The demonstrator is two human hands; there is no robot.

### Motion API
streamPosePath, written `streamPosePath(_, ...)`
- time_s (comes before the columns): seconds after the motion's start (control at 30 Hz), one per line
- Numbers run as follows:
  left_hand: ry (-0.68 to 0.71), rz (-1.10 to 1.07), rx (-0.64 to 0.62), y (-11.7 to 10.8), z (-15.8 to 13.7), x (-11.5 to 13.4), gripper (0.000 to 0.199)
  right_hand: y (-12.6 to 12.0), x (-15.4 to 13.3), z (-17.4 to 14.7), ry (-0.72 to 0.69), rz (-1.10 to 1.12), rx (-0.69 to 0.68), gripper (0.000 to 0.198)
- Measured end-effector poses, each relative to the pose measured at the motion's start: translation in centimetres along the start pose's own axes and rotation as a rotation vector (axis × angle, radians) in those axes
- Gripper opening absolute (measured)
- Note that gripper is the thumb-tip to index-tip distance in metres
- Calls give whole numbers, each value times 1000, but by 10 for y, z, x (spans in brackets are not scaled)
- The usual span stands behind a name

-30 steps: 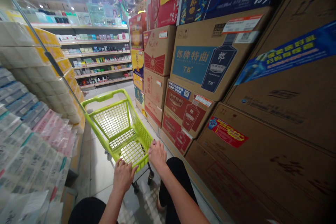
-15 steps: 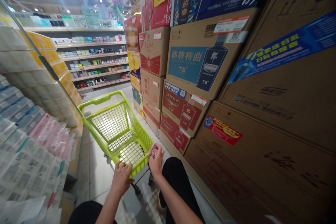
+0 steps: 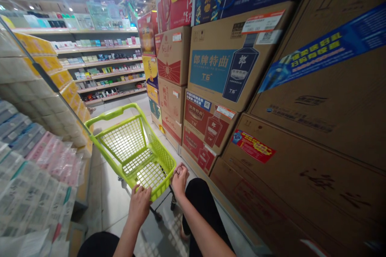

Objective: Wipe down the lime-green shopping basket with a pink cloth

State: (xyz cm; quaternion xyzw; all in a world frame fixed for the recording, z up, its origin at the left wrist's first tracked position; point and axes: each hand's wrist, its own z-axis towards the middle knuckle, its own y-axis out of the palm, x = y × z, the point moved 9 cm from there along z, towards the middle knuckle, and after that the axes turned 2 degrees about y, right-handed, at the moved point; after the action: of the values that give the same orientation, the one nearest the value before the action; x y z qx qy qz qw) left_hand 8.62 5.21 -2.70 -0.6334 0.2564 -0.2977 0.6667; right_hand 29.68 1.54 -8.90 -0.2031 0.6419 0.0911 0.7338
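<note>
A lime-green shopping cart with a mesh basket stands in the aisle before me, its basket holding nothing I can see. My left hand is closed over the near rim, fingers hooked inside. At the near right corner, my right hand is curled closed against the cart's edge, with a ring on one finger; its exact hold is partly hidden. A long thin pole with a dark sleeve slants from the cart's far left corner up to the upper left.
Stacked cartons line the right side close to my knee. Wrapped tissue packs and plastic-wrapped bundles are piled along the left. Product shelves cross the far end under a lit sign. Pale tiled floor runs between the stacks.
The view has shifted slightly, with boxes and shelves a little farther left in the picture. Both hands keep nearly the same places at the cart.
</note>
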Motion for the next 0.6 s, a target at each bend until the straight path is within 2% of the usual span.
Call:
streamPosePath(0.1, -15, 4, 7, -1, 2, 2, 23, 10, 2, -35, -63, -32, -31, 43)
streamPosePath(0.17, -15, 7, 13, -2, 4, 3, 22, 20, 6, -69, -88, -60, -103, 43)
streamPosePath(0.23, -9, 10, 15, -4, 4, 3, 21, 22, 4, -86, -102, -59, -156, 41)
streamPosePath(0.3, -6, 16, 12, -5, 3, 3, 23, 15, -2, -78, -73, -54, -142, 38)
streamPosePath(0.37, -6, 24, 9, -5, 2, 4, 25, 4, -9, -53, -18, -75, -90, 38)
streamPosePath(0.47, 0, 28, 13, -4, 2, 6, 27, -1, -19, -26, -16, -79, -55, 42)
streamPosePath(0.53, 4, 27, 18, -4, 3, 8, 29, 0, -14, -32, -9, -77, -23, 42)
streamPosePath(0.6, 4, 28, 17, -4, 5, 9, 30, 6, 1, -53, 7, -64, 0, 41)
